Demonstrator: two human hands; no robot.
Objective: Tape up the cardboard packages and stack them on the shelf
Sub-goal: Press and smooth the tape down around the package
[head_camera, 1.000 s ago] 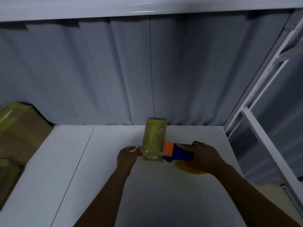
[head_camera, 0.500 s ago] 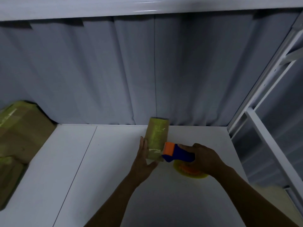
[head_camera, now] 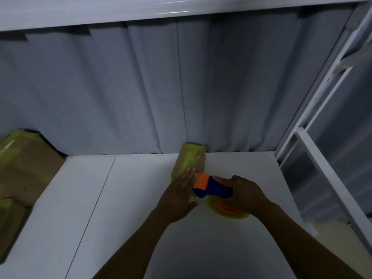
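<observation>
Grey pleated curtain closes off the whole back of the bay. White shelf surface fills the lower field, with 1 seam line running from front to back on its left part. A white upper board crosses the top edge, and the white metal frame rises at the right.

Taped cardboard packages lie at the far left of the shelf surface; they are partly out of view, so no count is possible.

2 bare forearms enter from the bottom edge and converge at centre.

1 small cardboard package lies flat on the shelf surface at centre rear, its far end against the curtain foot, with a yellow-green tape strip along its top.

Left hand: flat, fingers straight and together, laid palm-down on the near end of the small cardboard package, thumb splayed to the right. It grips nothing.

Right hand: fingers curled round the blue handle of the tape dispenser, just right of the left hand. The dispenser's orange head sits at the package's near right corner, beside the left fingertips.

Yellow tape roll, orange at its hub, shows under the right hand, low over the shelf surface; contact cannot be confirmed.
</observation>
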